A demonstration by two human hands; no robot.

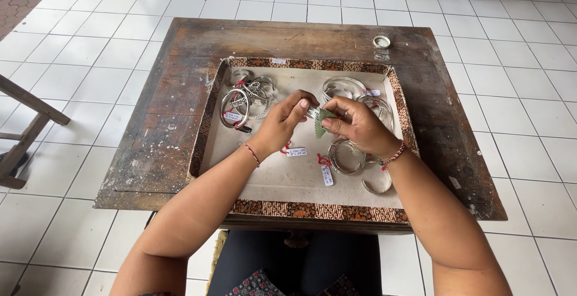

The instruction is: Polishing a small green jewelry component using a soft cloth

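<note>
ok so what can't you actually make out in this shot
- Head view: the small green piece pinched between the left hand and right hand is mostly covered by the fingers; its kind is unclear.
- The paper tags are too small to read.
- The bangle under the right wrist is partly hidden.
- The tray near edge hides the person's lap.

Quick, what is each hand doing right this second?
Left hand: closed, pinching a small silvery piece.
Right hand: closed, holding a small green cloth against that piece.
</note>
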